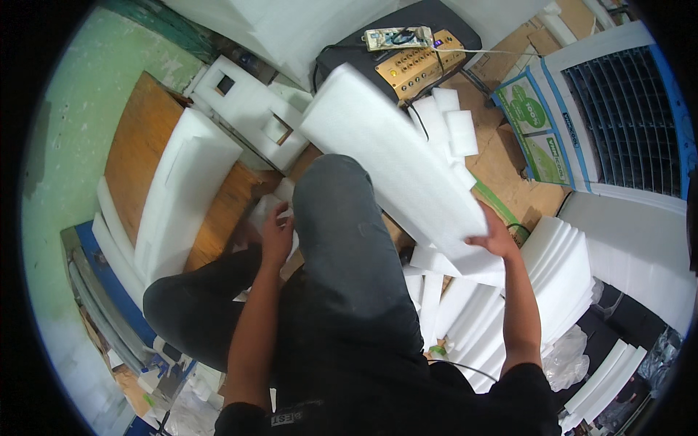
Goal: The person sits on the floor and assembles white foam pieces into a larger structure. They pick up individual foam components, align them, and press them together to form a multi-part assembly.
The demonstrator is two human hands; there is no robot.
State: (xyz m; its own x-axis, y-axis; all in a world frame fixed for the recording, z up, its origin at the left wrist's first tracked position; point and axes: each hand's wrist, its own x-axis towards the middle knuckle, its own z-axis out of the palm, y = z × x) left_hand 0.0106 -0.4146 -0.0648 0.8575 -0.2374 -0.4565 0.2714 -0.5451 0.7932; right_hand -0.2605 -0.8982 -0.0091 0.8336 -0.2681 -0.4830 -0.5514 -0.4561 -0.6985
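A long white foam block [396, 160] slants across the view, from above my raised knee down to the right. My right hand [494, 236] is closed on its near right end, the thumb on top and the other fingers around the side. Beside my knee, my left hand [278, 236] hangs low with its fingers loosely curled and apart, and nothing shows in it. Small white foam pieces lie close to that hand, partly hidden by it. Under the block's near end lie more white foam pieces [434, 260].
A curved foam block [182, 189] leans on a brown wooden board [142, 138] at left. Foam with square cutouts [251, 109] stands behind. A gold box with knobs [422, 65] rests on a black chair. Stacked foam sheets [552, 269] and a large air cooler [618, 109] stand right.
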